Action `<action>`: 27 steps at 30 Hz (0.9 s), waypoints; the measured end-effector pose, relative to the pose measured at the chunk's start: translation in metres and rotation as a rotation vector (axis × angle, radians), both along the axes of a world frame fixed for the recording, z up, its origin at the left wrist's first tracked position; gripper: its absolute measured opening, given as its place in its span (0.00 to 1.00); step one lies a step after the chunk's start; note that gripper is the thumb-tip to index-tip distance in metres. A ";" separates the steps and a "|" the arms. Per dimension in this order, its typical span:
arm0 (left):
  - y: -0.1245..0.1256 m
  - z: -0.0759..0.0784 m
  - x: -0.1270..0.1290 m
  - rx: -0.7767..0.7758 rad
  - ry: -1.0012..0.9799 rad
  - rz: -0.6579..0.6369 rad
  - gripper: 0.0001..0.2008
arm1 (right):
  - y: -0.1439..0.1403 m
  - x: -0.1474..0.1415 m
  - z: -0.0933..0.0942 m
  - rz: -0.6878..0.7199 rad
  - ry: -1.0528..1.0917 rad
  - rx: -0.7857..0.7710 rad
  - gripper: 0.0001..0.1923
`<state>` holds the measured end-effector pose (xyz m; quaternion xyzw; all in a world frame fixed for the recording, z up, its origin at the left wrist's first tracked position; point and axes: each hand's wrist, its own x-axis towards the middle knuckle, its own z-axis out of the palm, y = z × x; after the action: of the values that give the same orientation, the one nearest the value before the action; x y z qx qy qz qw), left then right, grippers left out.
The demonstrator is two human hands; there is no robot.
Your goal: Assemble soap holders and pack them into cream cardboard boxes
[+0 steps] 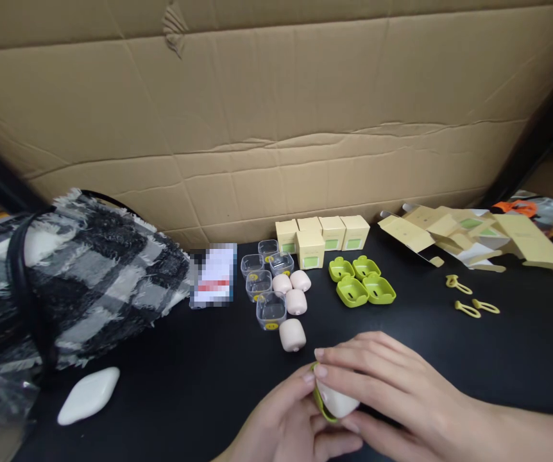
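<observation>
Near the front edge, my left hand (283, 417) grips a lime-green shell (321, 405) with its thumb and fingers. A white rounded case (338, 399) sits at least partly inside that shell. From the right, my right hand (401, 391) closes over the white case, its fingertips at the shell's upper rim and its thumb below. The fingers hide part of both pieces. Beyond the hands lie several similar green shells (352, 292) and several pale pink rounded cases (292, 335).
Several clear plastic cups (271, 309) and small yellow boxes (310, 250) stand toward the cardboard wall (276, 96). Flattened cartons (469, 234) and yellow loop straps (467, 310) lie right. At left are a checked fabric bag (113, 276), a white diamond-shaped object (88, 395) and a blurred-out card (215, 273).
</observation>
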<state>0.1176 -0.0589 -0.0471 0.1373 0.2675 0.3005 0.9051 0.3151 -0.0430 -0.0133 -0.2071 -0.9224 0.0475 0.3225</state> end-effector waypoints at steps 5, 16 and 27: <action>0.002 -0.016 -0.001 0.051 -0.107 0.011 0.13 | -0.002 -0.003 0.003 -0.044 -0.052 -0.065 0.17; -0.002 -0.001 0.001 0.097 -0.126 0.000 0.11 | -0.001 -0.005 -0.005 0.014 0.073 -0.008 0.18; -0.003 -0.017 0.006 0.054 -0.038 0.008 0.11 | -0.003 -0.004 -0.007 0.042 -0.026 -0.044 0.15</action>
<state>0.1237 -0.0620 -0.0643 0.1549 0.2424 0.3137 0.9049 0.3110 -0.0456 -0.0207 -0.1956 -0.9294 0.0719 0.3045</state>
